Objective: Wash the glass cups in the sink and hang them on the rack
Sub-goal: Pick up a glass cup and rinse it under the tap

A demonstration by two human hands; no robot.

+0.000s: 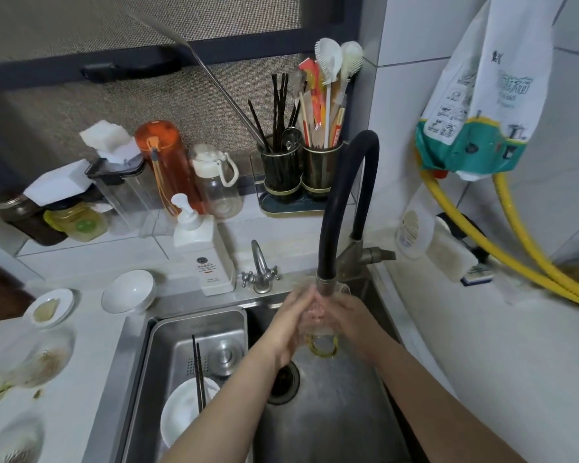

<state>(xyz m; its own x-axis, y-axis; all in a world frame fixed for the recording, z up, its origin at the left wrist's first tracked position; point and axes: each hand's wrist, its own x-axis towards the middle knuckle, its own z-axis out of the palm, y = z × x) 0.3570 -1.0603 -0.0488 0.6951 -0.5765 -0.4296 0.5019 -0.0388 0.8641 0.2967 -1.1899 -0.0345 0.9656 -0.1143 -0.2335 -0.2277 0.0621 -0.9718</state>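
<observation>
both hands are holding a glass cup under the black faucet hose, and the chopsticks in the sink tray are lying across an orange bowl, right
Not quite. The head view shows the chopsticks lying across a white bowl, not an orange one. The rest stands: the left hand and right hand hold the glass cup under the black faucet hose, and the chopsticks are in the sink tray.

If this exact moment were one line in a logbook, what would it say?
stage: rinsing | left hand and right hand: grip on glass cup | place: under black faucet, over sink | rack: not in view
</observation>
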